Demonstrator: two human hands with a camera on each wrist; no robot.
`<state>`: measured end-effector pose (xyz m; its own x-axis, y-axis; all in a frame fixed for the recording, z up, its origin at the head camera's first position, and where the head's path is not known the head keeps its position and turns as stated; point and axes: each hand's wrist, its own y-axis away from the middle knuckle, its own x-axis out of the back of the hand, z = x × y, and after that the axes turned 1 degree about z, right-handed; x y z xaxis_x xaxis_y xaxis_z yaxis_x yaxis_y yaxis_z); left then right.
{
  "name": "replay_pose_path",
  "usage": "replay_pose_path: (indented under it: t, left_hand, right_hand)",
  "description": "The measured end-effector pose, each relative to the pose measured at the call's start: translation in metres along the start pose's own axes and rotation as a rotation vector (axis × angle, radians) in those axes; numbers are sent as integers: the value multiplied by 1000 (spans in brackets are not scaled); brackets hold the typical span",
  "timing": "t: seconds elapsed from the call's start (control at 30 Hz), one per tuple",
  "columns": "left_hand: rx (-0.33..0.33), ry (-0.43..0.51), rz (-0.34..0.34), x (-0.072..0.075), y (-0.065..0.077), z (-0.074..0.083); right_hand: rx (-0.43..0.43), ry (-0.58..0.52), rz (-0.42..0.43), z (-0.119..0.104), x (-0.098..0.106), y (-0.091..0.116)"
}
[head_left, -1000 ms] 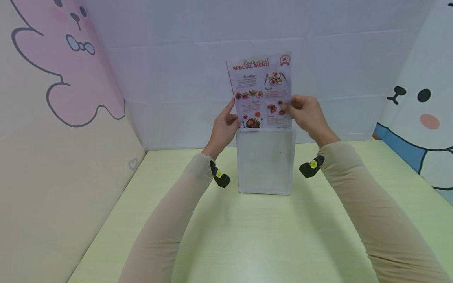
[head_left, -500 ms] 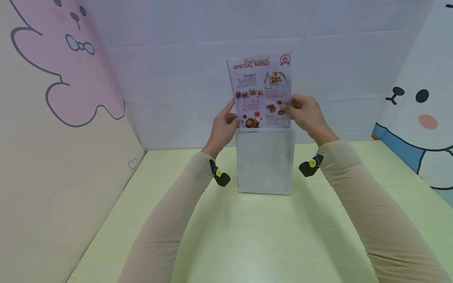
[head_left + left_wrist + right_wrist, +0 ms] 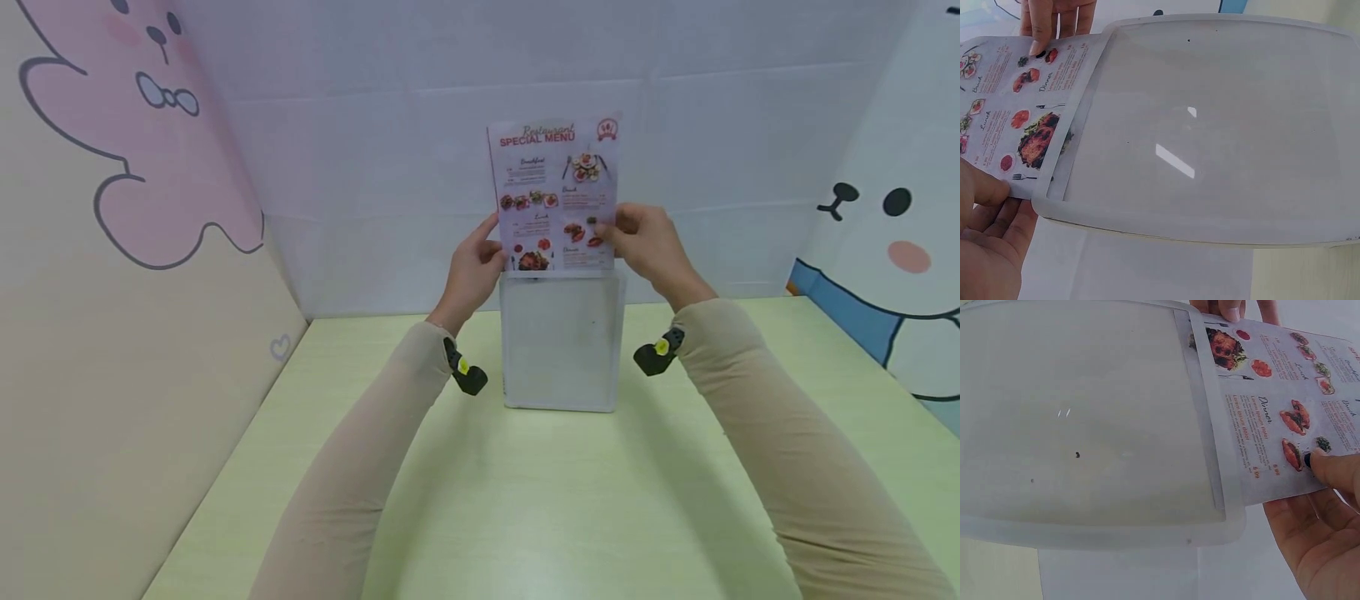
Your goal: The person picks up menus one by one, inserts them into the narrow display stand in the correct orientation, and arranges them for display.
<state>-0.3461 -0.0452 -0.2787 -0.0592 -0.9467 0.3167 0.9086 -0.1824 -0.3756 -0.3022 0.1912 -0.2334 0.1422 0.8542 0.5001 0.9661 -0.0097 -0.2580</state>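
A printed restaurant menu stands upright above a white-rimmed clear sign holder on the table. Its lower edge is tucked inside the top rim, showing as a narrow strip behind the clear panel in both wrist views. My left hand pinches the menu's left edge close to the holder's top corner, thumb in front and fingers behind. Somewhat higher, my right hand pinches the right edge, its thumb on the printed face. Most of the panel shows no paper behind it.
The holder stands on a pale yellow-green table, near a white cloth backdrop. Cartoon-printed walls, one with a pink figure, flank the table. A small black wrist camera sits on the left cuff, another on the right.
The menu's top has shifted slightly right, and its upper right corner is a little lower. Both hands keep their pinch at nearly the same places; the holder stays put.
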Motion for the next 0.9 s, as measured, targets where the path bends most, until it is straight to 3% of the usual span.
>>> replay_pose_path:
  t: [0.4, 0.9]
  left_hand:
    - [15, 4, -21, 9, -1, 10]
    - [18, 18, -7, 8, -1, 5]
  right_hand:
    - [-22, -25, -23, 1, -2, 1]
    - [-39, -36, -5, 7, -6, 6]
